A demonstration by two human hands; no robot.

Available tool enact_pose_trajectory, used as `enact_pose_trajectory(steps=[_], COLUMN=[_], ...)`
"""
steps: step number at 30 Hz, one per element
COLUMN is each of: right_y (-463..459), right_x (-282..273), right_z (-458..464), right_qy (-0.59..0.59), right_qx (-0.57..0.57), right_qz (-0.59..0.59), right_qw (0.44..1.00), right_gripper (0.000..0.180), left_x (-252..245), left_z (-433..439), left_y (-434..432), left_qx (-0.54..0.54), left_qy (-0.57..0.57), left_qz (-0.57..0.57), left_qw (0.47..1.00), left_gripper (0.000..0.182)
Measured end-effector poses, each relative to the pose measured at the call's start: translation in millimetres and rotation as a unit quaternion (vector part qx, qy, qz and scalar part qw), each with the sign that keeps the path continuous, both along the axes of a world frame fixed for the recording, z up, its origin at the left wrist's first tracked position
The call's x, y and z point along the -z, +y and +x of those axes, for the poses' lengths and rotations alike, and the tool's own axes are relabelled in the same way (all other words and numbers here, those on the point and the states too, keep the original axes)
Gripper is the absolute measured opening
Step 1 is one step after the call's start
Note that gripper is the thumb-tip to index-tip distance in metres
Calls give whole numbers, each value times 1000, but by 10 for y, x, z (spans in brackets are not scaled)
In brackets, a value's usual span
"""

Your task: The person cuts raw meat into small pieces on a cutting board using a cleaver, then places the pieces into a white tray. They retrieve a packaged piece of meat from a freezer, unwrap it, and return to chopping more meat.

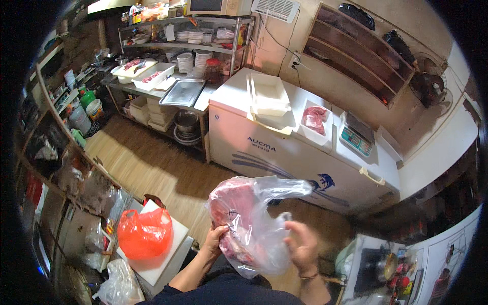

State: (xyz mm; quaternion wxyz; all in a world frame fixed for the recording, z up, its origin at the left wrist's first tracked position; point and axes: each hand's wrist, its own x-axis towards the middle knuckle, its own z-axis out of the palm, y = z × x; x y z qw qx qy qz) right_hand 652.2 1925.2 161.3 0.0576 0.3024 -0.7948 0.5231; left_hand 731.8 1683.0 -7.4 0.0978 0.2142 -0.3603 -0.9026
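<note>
A large piece of raw meat (232, 202) hangs before my body inside a clear plastic bag (263, 228). My left hand (216, 238) grips the bagged meat from its left side, the thumb lying across the front. On the right, my right hand (303, 244) pinches the bag's loose edge and is slightly blurred. One bag handle sticks out towards the upper right. Left of my forearm, an orange-red plastic bag (145, 234) sits on a white cutting board (179, 228); its contents are hidden.
Ahead is a white chest freezer (244, 152) bearing white tubs (268, 93), a tray of meat (314, 120) and a digital scale (356, 135). Back left, a steel table holds a metal tray (183, 92) and meat tubs. A clear bag (118, 286) lies lower left. Wood-look floor (141, 152) lies between.
</note>
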Motion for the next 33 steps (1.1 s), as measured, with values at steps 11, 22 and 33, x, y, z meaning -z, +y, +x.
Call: enact_pose_trajectory(steps=[11,22,33], right_y=[178,-1525,-2763], right_x=[668,1235,1323], right_z=[-2969,-6828,-7887], right_qy=[-131,-103,-168], right_qx=[243,148,221], right_qz=[39,204,396], right_qw=[961,962,875], right_gripper=[62,75,42], left_x=[16,28,-87], left_z=[-2463,-3864,-5412], left_y=[-1175,-2481,-3933], left_qx=[49,-157,-117], left_qy=[54,35,54], left_qz=[123,10,0], left_qw=[990,987,992], left_gripper=[58,47,48])
